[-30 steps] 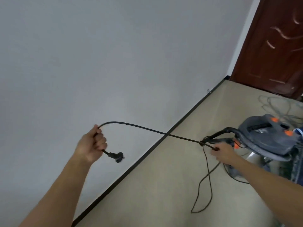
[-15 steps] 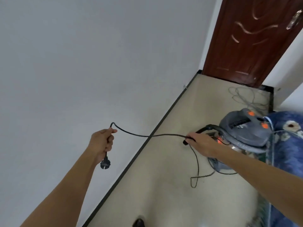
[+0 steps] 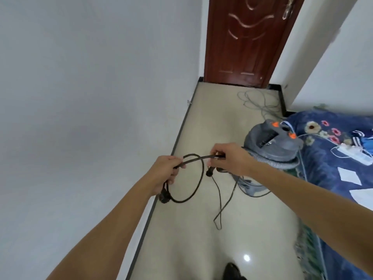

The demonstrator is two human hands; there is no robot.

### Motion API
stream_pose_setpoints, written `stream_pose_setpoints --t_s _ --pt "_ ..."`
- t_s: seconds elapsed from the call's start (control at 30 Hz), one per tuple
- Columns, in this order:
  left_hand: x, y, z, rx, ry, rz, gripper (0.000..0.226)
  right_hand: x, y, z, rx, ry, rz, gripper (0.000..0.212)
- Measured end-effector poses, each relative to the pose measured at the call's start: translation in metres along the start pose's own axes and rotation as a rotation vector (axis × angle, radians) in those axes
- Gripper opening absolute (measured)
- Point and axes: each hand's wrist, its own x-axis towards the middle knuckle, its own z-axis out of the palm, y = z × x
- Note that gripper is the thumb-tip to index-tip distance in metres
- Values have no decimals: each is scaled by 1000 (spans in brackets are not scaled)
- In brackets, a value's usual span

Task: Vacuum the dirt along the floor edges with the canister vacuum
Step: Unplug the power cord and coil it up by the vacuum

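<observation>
1 cord point(image 3: 198, 178) runs between 2 hands. Left hand point(image 3: 167, 170) fingers curl round it above 1 dangling plug point(image 3: 164, 198); right hand point(image 3: 228, 158) fingers pinch it, with 1 loop hanging between. 1 vacuum point(image 3: 272, 144) stands on the floor point(image 3: 201, 239) beside the bed point(image 3: 333, 178).

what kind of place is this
Most likely a bedroom in a home: what looks like a bed with a blue floral cover runs along the right, a brown wooden door closes the far end, and a canister vacuum stands on the glossy floor beside it.
</observation>
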Motion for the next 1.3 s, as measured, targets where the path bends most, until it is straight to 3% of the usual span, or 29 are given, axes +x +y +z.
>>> stream_pose_setpoints --t_s 0.1,0.17,0.3,0.4,0.57,0.7,0.9,1.03,1.17,1.3 --pt "22 31 -4 32 4 71 32 14 65 -12 -95 106 190 16" --pt "40 56 -17 -75 39 118 30 17 121 -21 -125 181 358 19" --pt "84 106 -62 -303 227 174 45 2 249 -37 -173 75 827 27" --pt "123 132 -81 -352 363 156 36 -7 311 -41 -49 119 966 31" --pt "191 138 -60 -276 430 57 30 46 305 -56 18 3 870 54" --pt "242 129 -33 -159 406 38 18 110 260 -73 -107 -127 558 43" --pt "319 134 -8 -114 250 20 11 199 202 -93 -135 -117 58 27" --pt "380 147 -5 -148 102 -14 5 275 174 -106 -85 38 -156 30" --pt "447 171 -18 -70 -30 -27 9 360 156 -121 -26 171 -158 32" --pt "499 209 -39 40 -152 -63 25 433 160 -143 -26 257 39 30"
